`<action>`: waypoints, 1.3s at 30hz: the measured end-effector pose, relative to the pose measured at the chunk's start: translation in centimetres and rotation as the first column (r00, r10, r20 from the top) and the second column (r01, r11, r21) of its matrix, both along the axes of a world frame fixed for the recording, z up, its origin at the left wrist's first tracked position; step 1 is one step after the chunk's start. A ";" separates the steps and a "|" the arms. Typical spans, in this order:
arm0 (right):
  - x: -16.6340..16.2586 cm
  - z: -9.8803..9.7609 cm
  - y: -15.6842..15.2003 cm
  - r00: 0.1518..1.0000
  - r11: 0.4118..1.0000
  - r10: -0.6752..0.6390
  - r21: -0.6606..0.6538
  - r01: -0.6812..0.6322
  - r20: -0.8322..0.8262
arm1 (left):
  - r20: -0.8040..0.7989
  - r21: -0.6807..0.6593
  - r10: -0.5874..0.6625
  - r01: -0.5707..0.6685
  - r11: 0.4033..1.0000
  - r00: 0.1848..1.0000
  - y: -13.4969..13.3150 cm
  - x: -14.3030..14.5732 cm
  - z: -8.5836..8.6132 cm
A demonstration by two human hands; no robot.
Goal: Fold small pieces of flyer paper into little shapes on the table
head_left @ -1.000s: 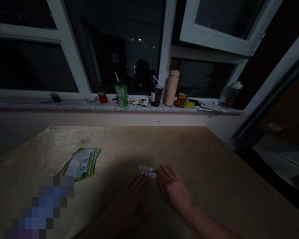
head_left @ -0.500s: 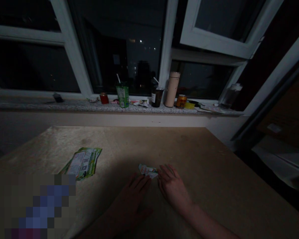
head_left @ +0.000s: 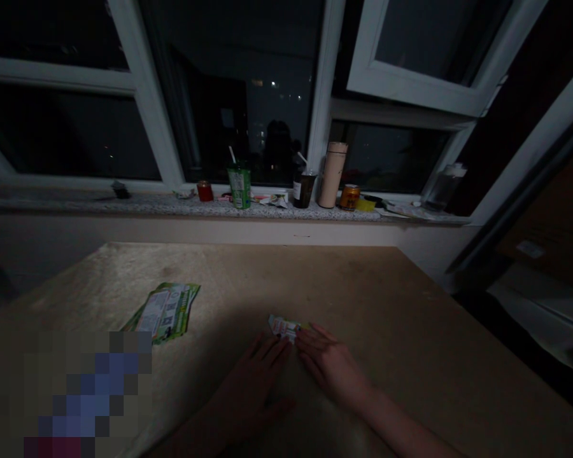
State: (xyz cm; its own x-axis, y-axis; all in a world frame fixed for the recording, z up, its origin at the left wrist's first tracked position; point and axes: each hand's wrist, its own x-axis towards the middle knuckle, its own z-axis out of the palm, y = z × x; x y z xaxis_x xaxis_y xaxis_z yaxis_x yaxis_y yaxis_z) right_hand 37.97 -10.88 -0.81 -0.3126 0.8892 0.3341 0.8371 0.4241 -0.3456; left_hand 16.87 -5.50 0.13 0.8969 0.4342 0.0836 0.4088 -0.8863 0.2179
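Note:
A small green and white printed packet point(head_left: 281, 326), apparently folded, lies on the brown table point(head_left: 248, 267). My left hand point(head_left: 255, 366) lies flat with its fingers stretched out, and its fingertips touch the packet's near edge. From the right, my right hand point(head_left: 332, 362) rests with extended fingers over the packet's right end and hides that part. Neither hand is wrapped around anything. Further left lie green printed packets point(head_left: 167, 312) that overlap, their near edge cut off by a blurred block.
The windowsill point(head_left: 172, 207) behind the table holds a green cup point(head_left: 239, 186), a dark cup with a straw point(head_left: 304, 189), a pink tumbler point(head_left: 333, 175), an orange can point(head_left: 349, 197), a red jar point(head_left: 204, 191) and a clear bottle point(head_left: 443, 187). A pixelated patch covers the lower left.
My right hand has slid left over the packet's right end, its fingers now nearer my left hand. My left hand stays about where it was. The view has shifted slightly.

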 end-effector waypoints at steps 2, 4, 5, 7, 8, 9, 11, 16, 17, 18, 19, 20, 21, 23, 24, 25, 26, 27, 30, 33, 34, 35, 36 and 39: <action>0.2 -0.1 0.1 1.000 1.000 0.008 0.008 -0.008 -0.006 | 0.005 0.013 -0.003 0.003 1.000 1.000 0.1 0.0 0.1; 0.3 -0.3 0.1 1.000 0.999 0.023 0.035 -0.023 -0.002 | 0.008 0.029 -0.009 0.008 1.000 1.000 0.4 -0.1 0.1; 0.4 -0.4 0.1 0.999 0.998 0.033 0.053 -0.033 0.001 | 0.010 0.037 -0.012 0.011 0.999 1.000 0.5 -0.1 0.1; 0.3 -0.4 0.0 0.999 0.996 0.046 0.080 -0.047 0.011 | 0.008 0.056 -0.012 0.012 0.998 1.000 0.7 -0.2 0.2; 0.2 -0.4 0.0 0.999 0.995 0.050 0.089 -0.051 0.016 | 0.006 0.068 -0.011 0.011 0.998 1.000 0.9 -0.2 0.2; 0.1 -0.3 -0.1 0.999 0.994 0.050 0.096 -0.052 0.020 | 0.001 0.081 -0.008 0.008 0.997 1.000 1.0 -0.3 0.2; -0.2 -0.2 -0.3 0.998 0.994 0.050 0.099 -0.052 0.024 | -0.013 0.108 0.008 -0.006 0.994 1.000 1.2 -0.3 0.1; -1.3 0.2 -0.8 0.993 0.992 0.115 0.055 -0.115 -0.002 | 0.002 0.182 0.065 -0.065 0.981 0.998 2.2 -0.7 -0.6; -1.5 0.3 -0.9 0.990 0.989 0.143 0.041 -0.142 -0.007 | 0.015 0.194 0.079 -0.080 0.978 0.997 2.5 -0.8 -0.9; -1.7 0.4 -1.0 0.984 0.984 0.177 0.026 -0.177 -0.010 | 0.028 0.204 0.096 -0.100 0.974 0.995 2.7 -0.9 -1.1; -1.8 0.6 -1.1 0.976 0.976 0.216 0.013 -0.216 -0.014 | 0.039 0.209 0.110 -0.116 0.971 0.993 3.0 -1.0 -1.3; -1.8 0.8 -1.1 0.967 0.967 0.255 -0.001 -0.255 -0.017 | 0.048 0.210 0.119 -0.126 0.969 0.992 3.2 -1.0 -1.5; -1.7 1.0 -1.1 0.959 0.959 0.284 -0.015 -0.284 -0.020 | 0.053 0.207 0.126 -0.134 0.969 0.991 3.4 -1.1 -1.7; -1.1 1.4 -0.8 0.956 0.955 0.294 -0.035 -0.295 -0.018 | 0.053 0.190 0.124 -0.132 0.973 0.991 3.7 -1.2 -1.8; -0.6 1.5 -0.6 0.968 0.967 0.252 -0.027 -0.252 -0.009 | 0.052 0.180 0.122 -0.130 0.975 0.991 3.8 -1.2 -1.7; -0.1 1.5 -0.3 0.975 0.976 0.220 -0.009 -0.220 0.008 | 0.049 0.168 0.118 -0.125 0.978 0.992 3.9 -1.1 -1.6; 0.5 1.4 0.0 0.983 0.984 0.180 -0.001 -0.180 0.029 | 0.046 0.156 0.115 -0.121 0.980 0.992 4.0 -1.1 -1.5; 0.9 1.3 0.2 0.988 0.989 0.146 -0.007 -0.146 0.045 | 0.040 0.146 0.111 -0.116 0.982 0.993 4.0 -1.0 -1.3; 1.9 1.0 0.7 0.993 0.994 0.097 -0.048 -0.094 0.064 | 0.025 0.145 0.107 -0.109 0.983 0.994 4.1 -0.8 -0.8; 1.9 0.9 0.7 0.993 0.995 0.093 -0.051 -0.090 0.068 | 0.023 0.179 0.118 -0.121 0.976 0.993 3.9 -0.6 -0.4; 1.9 1.0 0.6 0.993 0.995 0.093 -0.042 -0.090 0.069 | 0.023 0.190 0.125 -0.128 0.973 0.992 3.8 -0.5 -0.3; 1.7 1.1 0.5 0.993 0.995 0.092 -0.032 -0.090 0.070 | 0.023 0.199 0.132 -0.133 0.971 0.991 3.7 -0.4 -0.2; 1.6 1.1 0.4 0.994 0.996 0.090 -0.024 -0.089 0.068 | 0.024 0.208 0.141 -0.142 0.968 0.990 3.5 -0.3 -0.2; 1.2 1.3 0.1 0.995 0.996 0.087 0.004 -0.087 0.055 | 0.031 0.221 0.161 -0.164 0.961 0.987 3.3 0.0 -0.1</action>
State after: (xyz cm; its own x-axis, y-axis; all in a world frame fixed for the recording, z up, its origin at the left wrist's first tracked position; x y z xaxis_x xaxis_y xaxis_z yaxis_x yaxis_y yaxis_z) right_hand 39.15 -10.78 0.48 -0.4068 0.8559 0.3194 0.8146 0.4981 -0.2972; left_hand 16.83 -2.17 0.07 0.8143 0.5429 0.2055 0.5494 -0.8351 0.0291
